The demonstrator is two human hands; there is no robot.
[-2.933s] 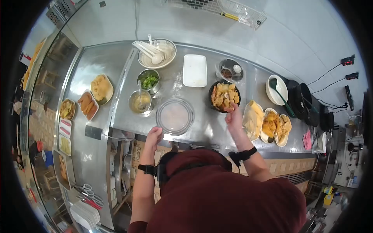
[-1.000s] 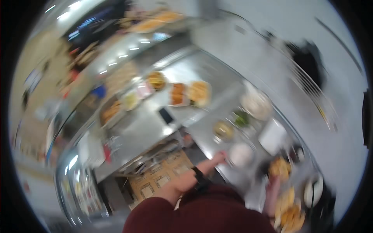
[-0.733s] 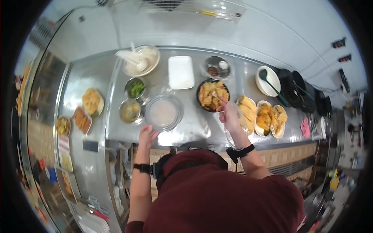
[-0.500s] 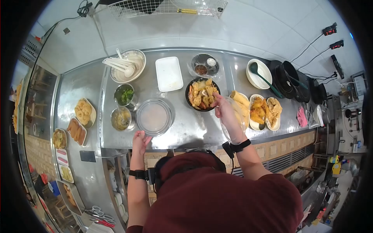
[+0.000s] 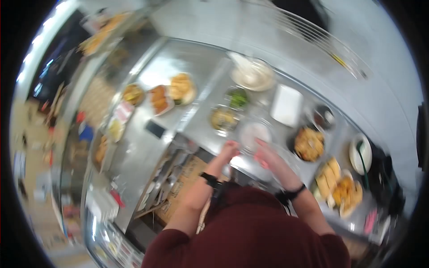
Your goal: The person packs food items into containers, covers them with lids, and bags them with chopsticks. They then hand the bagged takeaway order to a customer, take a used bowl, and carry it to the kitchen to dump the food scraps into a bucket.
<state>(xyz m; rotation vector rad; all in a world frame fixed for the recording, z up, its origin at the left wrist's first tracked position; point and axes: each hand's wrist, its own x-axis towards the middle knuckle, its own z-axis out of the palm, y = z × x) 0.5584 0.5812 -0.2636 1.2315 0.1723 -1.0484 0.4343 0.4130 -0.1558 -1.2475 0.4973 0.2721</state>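
The view is smeared by motion. My left hand (image 5: 230,149) is at the near left of a round clear bowl (image 5: 254,134) with pale contents, its fingers blurred; whether it grips anything I cannot tell. At the bowl's near right side is my right hand (image 5: 267,155), with a finger stretched toward the bowl and nothing visible in it. Faint clear plastic shows near the right wrist. Metal pots hold chopped greens (image 5: 237,98) and a yellowish mixture (image 5: 223,119). A black bowl of fried pieces (image 5: 309,144) stands right of my right hand.
Behind the bowl sits a white tray (image 5: 287,105), and a large bowl of ladles (image 5: 253,76) is at the back. Food dishes (image 5: 346,190) and a white bowl (image 5: 360,154) stand at the right. A phone (image 5: 155,128) lies on the left counter (image 5: 172,145).
The camera view has swung left. My right hand has moved from beside the black bowl to the clear bowl; my left hand stays by the clear bowl's near left.
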